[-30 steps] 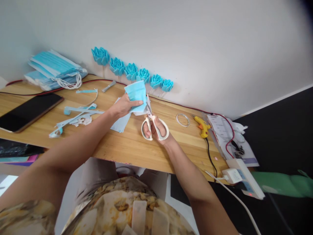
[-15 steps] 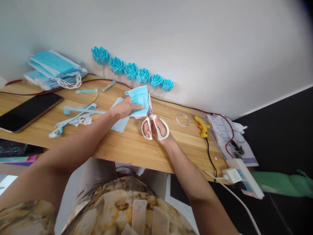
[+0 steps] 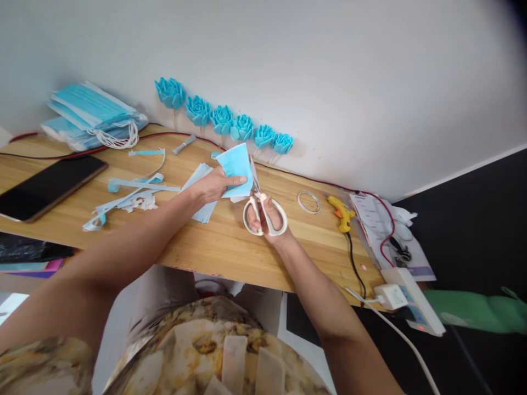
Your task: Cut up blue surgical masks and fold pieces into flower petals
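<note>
Between the thumb and fingers of my left hand (image 3: pixel 217 184) is a folded piece of light-blue mask fabric (image 3: pixel 237 167), raised above the table. My right hand (image 3: pixel 267 218) has its fingers through the handles of white-handled scissors (image 3: pixel 272 219). The blades point away from me along the right edge of the fabric, and their handles are close together. Whether fabric lies between the blades I cannot tell. More pale-blue fabric pieces (image 3: pixel 205 213) lie on the table under my left hand. Cut mask edge strips (image 3: pixel 123 198) are scattered left of them.
Several blue fabric flowers (image 3: pixel 222 119) on stems line the wall. Stacked masks (image 3: pixel 90 115) and a phone (image 3: pixel 51 186) are at left. Right are a wire ring (image 3: pixel 308 202), a yellow glue gun (image 3: pixel 341 213), papers (image 3: pixel 370 214) and a power strip (image 3: pixel 418 307). A red-black cable (image 3: pixel 288 173) runs along the back.
The scissors and my right hand have shifted slightly right, their handles now closer together. A small blue scrap now lies apart behind the fabric, where a strip stuck out at its upper left.
</note>
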### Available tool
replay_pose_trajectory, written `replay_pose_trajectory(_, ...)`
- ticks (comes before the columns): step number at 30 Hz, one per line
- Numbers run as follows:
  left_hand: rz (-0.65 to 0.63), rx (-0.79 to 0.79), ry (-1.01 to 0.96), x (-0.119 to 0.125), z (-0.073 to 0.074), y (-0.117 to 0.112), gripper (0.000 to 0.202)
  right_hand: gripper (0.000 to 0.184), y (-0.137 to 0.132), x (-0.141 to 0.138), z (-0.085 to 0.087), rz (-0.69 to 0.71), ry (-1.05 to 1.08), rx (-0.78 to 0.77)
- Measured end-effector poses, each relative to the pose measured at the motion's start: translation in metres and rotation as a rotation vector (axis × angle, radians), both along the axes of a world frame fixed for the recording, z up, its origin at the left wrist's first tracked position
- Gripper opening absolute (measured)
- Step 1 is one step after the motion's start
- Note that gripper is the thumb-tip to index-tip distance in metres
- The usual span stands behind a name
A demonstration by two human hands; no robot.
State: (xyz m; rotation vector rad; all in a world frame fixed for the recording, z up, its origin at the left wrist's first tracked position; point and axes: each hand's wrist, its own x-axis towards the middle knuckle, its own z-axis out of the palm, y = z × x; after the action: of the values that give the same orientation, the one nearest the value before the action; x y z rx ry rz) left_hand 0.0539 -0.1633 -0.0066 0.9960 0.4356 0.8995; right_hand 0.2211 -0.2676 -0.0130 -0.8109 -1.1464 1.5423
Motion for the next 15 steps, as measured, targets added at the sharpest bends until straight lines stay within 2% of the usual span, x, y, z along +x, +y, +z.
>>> replay_pose_trajectory(4, -0.010, 0.010, 0.000, 0.0003, -0.0002, -0.0002, 0.046, 0.061, -0.0008, -0.0012, 0.0016, -0.035, -0.026, 0.012)
replay_pose_trajectory(9, -0.013, 0.023, -0.016, 0.0018, -0.0012, 0.0003, 0.051, 0.058, -0.0020, -0.0014, 0.0020, -0.048, -0.035, 0.037)
replay_pose_trajectory(15, 0.001, 0.018, -0.012, 0.0019, -0.0011, 0.0003, 0.054, 0.065, -0.0033, -0.0045, 0.0071, -0.085, -0.102, 0.046)
